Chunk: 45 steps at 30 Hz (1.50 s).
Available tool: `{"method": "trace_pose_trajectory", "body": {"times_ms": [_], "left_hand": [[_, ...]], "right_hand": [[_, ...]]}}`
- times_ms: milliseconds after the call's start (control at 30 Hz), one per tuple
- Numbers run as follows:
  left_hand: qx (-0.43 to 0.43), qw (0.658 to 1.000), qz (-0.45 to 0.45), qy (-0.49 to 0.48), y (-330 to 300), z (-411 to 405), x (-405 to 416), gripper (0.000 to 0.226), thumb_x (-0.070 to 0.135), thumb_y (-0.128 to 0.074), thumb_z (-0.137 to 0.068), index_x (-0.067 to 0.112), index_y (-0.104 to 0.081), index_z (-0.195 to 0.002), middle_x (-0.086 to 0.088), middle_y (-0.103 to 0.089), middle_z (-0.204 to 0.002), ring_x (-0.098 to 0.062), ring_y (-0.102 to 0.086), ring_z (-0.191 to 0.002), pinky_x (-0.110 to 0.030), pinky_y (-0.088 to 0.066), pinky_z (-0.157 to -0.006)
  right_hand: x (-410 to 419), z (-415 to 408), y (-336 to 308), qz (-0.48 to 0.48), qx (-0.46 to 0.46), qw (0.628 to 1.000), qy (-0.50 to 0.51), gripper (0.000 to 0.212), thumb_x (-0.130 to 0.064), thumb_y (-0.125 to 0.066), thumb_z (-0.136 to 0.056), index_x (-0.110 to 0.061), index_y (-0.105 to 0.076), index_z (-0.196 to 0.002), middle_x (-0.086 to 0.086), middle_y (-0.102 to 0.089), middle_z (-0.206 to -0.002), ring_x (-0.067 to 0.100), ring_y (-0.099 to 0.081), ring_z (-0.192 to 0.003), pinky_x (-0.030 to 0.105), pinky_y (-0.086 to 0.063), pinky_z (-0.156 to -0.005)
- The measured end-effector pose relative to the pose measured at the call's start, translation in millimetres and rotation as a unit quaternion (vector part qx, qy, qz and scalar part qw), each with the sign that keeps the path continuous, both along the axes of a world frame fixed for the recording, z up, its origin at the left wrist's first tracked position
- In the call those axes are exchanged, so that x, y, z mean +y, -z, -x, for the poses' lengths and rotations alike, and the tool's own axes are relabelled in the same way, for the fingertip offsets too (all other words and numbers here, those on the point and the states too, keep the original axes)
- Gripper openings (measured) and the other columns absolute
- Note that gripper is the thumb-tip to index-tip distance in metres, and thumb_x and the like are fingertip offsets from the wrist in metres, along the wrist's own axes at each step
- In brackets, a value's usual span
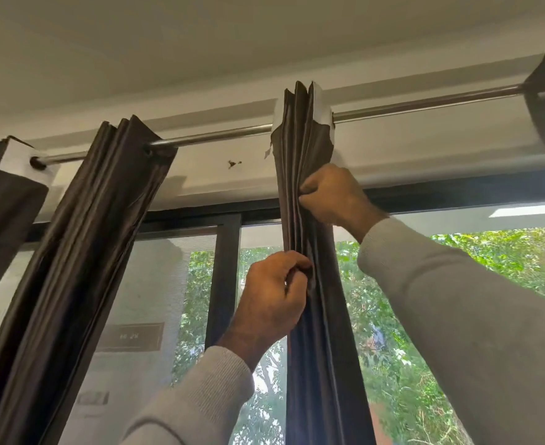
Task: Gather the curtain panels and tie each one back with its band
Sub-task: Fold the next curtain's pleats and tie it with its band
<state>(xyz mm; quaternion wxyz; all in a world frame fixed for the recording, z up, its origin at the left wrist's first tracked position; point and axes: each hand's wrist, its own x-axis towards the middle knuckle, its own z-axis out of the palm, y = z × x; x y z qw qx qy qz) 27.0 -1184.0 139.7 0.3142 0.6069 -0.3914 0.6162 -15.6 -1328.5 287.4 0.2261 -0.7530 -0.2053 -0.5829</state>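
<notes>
Middle curtain (300, 149) bunched on rod (425, 102), 12 o'clock of both hands. Right hand (332, 195) fingers pinch pleats high; left hand (274, 293) fingers grip folds below. Window label at 8 o'clock, writing unreadable.

Both hands, left hand (272, 292) and right hand (332, 195), grip the gathered curtain panel (300, 149).
</notes>
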Motion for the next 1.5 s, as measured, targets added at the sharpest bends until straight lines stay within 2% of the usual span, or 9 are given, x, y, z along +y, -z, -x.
{"method": "trace_pose_trajectory", "body": {"times_ms": [133, 333, 433, 600, 700, 867, 1033, 1400, 1500], "left_hand": [[0.081, 0.996, 0.031, -0.033, 1.8, 7.2, -4.1, 0.053, 0.079, -0.07, -0.086, 0.026, -0.074, -0.094, 0.014, -0.071, -0.08, -0.006, -0.07, -0.076, -0.022, -0.058, -0.066], [0.11, 0.98, 0.112, -0.122, -3.7, 11.9, -27.7, 0.028, 0.029, -0.084, -0.092, 0.025, -0.056, -0.094, 0.01, -0.061, -0.08, -0.008, -0.063, -0.069, -0.024, -0.061, -0.065], [0.095, 0.983, 0.128, -0.094, 1.6, 4.6, -27.3, 0.045, 0.016, -0.079, -0.089, 0.028, -0.041, -0.111, 0.0, -0.061, -0.082, -0.018, -0.065, -0.067, -0.028, -0.057, -0.054], [0.249, 0.957, 0.147, -0.03, 16.5, -0.1, -29.0, 0.048, 0.022, -0.085, -0.085, 0.022, -0.053, -0.121, 0.001, -0.067, -0.099, -0.017, -0.071, -0.083, -0.036, -0.066, -0.072], [0.325, 0.937, 0.12, -0.046, 40.6, 0.9, -35.2, 0.042, 0.033, -0.079, -0.073, 0.019, -0.073, -0.112, 0.002, -0.074, -0.097, -0.021, -0.073, -0.085, -0.042, -0.068, -0.078], [0.404, 0.907, 0.112, -0.052, 95.5, -13.5, -44.9, 0.036, 0.035, -0.077, -0.076, 0.021, -0.065, -0.107, 0.0, -0.071, -0.098, -0.025, -0.073, -0.089, -0.046, -0.067, -0.08], [0.44, 0.891, 0.104, -0.041, 150.6, -27.4, -48.1, 0.023, 0.016, -0.081, -0.084, 0.023, -0.069, -0.103, 0.004, -0.074, -0.095, -0.019, -0.075, -0.087, -0.042, -0.068, -0.081], [0.535, 0.841, 0.078, -0.02, 252.5, -27.7, -44.9, 0.022, 0.0, -0.075, -0.085, 0.015, -0.073, -0.102, 0.001, -0.079, -0.094, -0.019, -0.078, -0.087, -0.039, -0.067, -0.081], [0.557, 0.826, 0.085, 0.003, 267.5, -28.2, -40.8, 0.031, -0.007, -0.07, -0.092, 0.017, -0.059, -0.074, 0.015, -0.069, -0.057, 0.001, -0.066, -0.056, -0.027, -0.058, -0.067]], "right_hand": [[2.5, 8.1, -4.0, -0.006, 0.035, 0.997, -0.068, 0.003, -0.018, -0.081, -0.091, -0.021, -0.08, -0.09, 0.0, -0.073, -0.086, 0.02, -0.072, -0.083, 0.029, -0.057, -0.073], [-10.1, 9.2, 9.8, -0.035, 0.086, 0.977, -0.193, 0.022, -0.01, -0.078, -0.094, -0.01, -0.076, -0.115, 0.005, -0.077, -0.101, 0.008, -0.071, -0.076, 0.013, -0.05, -0.056], [-30.9, 4.3, 25.6, -0.065, 0.123, 0.955, -0.263, 0.015, -0.01, -0.066, -0.102, -0.022, -0.074, -0.106, 0.002, -0.08, -0.1, 0.018, -0.077, -0.092, 0.034, -0.058, -0.078], [-69.2, -37.7, 85.6, -0.183, 0.14, 0.931, -0.285, 0.027, 0.004, -0.064, -0.097, -0.01, -0.068, -0.119, 0.02, -0.075, -0.1, 0.029, -0.078, -0.079, 0.036, -0.062, -0.064], [-82.4, -63.4, 161.6, -0.199, 0.197, 0.91, -0.305, 0.021, 0.002, -0.071, -0.094, -0.008, -0.074, -0.112, 0.014, -0.077, -0.09, 0.023, -0.075, -0.073, 0.032, -0.06, -0.06], [-77.9, -106.2, 308.7, -0.194, 0.248, 0.905, -0.285, 0.02, -0.002, -0.08, -0.089, -0.022, -0.081, -0.093, -0.007, -0.08, -0.081, 0.0, -0.071, -0.07, 0.013, -0.052, -0.063], [-68.1, -138.0, 422.7, -0.31, 0.301, 0.837, -0.335, 0.03, -0.017, -0.09, -0.082, -0.025, -0.074, -0.105, 0.005, -0.078, -0.111, 0.027, -0.077, -0.097, 0.051, -0.064, -0.087], [-72.8, -134.1, 498.8, -0.342, 0.468, 0.652, -0.489, 0.045, 0.001, -0.076, -0.089, -0.003, -0.067, -0.133, 0.016, -0.075, -0.127, 0.033, -0.073, -0.116, 0.043, -0.06, -0.098], [-80.4, -144.1, 522.1, -0.341, 0.506, 0.628, -0.483, 0.06, -0.008, -0.086, -0.081, 0.001, -0.065, -0.136, 0.02, -0.071, -0.133, 0.039, -0.067, -0.126, 0.053, -0.048, -0.114]]}}
